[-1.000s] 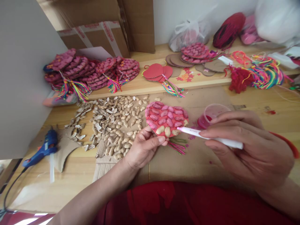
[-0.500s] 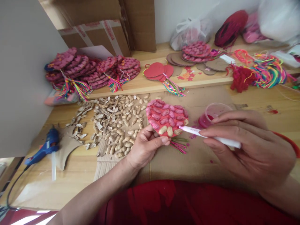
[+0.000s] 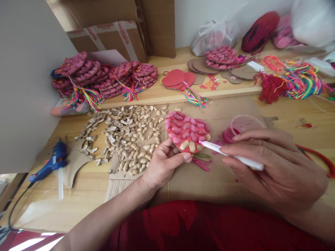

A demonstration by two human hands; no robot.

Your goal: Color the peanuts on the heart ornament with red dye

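Observation:
Between the thumb and fingers of my left hand (image 3: pixel 169 160) is a red heart-shaped piece (image 3: pixel 186 129) covered with peanut shells. Most of its shells are pink; a few along the lower edge are plain tan. Pink and green cords (image 3: pixel 201 162) hang from its bottom. My right hand (image 3: pixel 277 167) grips a white marker (image 3: pixel 235 157), its pink tip at the heart's lower right among the shells. Whether the tip touches a shell I cannot tell. Partly behind my right fingers stands a clear plastic cup (image 3: pixel 244 122) with pink liquid.
Loose peanut shells (image 3: pixel 138 139) spread over cardboard on the left. A blue glue gun (image 3: pixel 53 162) with a cord lies farther left. Along the back ledge are stacked finished hearts (image 3: pixel 117 80), red heart cutouts (image 3: pixel 176 79) and coloured cords (image 3: pixel 303 80). A cardboard box (image 3: pixel 110 38) stands behind.
My right hand and the marker have shifted slightly left and tilted a little. The heart stays in my left hand, and the whole view has moved slightly.

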